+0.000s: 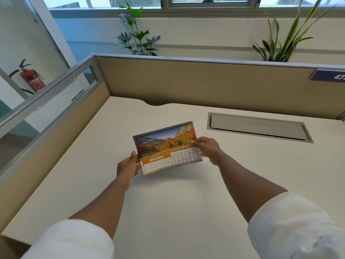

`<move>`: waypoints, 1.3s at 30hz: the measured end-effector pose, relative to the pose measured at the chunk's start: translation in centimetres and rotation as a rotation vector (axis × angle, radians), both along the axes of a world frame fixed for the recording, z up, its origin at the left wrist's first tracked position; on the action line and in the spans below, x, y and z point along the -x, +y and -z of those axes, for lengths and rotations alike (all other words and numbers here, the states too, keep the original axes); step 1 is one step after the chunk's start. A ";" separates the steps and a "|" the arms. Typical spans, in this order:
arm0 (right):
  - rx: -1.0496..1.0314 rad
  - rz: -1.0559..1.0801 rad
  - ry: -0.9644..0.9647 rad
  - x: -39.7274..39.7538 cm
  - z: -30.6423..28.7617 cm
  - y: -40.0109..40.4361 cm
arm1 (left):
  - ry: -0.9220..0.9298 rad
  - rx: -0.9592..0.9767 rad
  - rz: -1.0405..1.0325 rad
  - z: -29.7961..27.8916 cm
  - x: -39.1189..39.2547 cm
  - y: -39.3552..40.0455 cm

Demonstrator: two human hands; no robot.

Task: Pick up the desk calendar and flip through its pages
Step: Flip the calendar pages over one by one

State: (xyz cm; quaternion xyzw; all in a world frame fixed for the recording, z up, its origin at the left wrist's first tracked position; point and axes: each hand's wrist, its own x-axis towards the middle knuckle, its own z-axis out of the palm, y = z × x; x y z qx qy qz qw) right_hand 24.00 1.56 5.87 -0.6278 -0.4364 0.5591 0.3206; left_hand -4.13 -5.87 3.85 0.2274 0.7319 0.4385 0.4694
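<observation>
A spiral-bound desk calendar (164, 146) hangs in the air above the white desk (168, 202), tilted with its right side higher. Its front page shows an autumn mountain photo and the word JANUARY on an orange band. My left hand (128, 168) grips the lower left edge, thumb on the front. My right hand (207, 147) pinches the right edge, thumb over the photo's corner. The spiral binding runs along the top edge. A faint shadow lies on the desk under the calendar.
A grey cable flap (257, 127) is set into the desk at the back right. Beige partition panels (205, 81) wall the desk at the back and left. Two potted plants (138, 34) stand behind the partition. A red fire extinguisher (32, 79) stands beyond the glass at left.
</observation>
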 end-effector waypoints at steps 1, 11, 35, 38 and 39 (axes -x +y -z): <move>-0.002 0.003 0.022 -0.1 0.0 -0.1 | -0.002 0.001 -0.003 -0.1 -0.1 0.0; 0.049 -0.028 0.173 -0.4 -1.1 -0.5 | 0.016 -0.022 0.036 0.8 0.1 0.1; -0.055 -0.059 0.629 1.9 -5.3 1.9 | 0.008 -0.058 0.004 1.1 0.3 0.2; -0.065 0.007 0.601 1.9 -5.1 2.2 | 0.005 -0.064 0.003 1.1 0.2 0.3; -0.064 0.047 0.591 1.8 -4.9 2.3 | 0.004 -0.067 0.003 1.2 0.2 0.3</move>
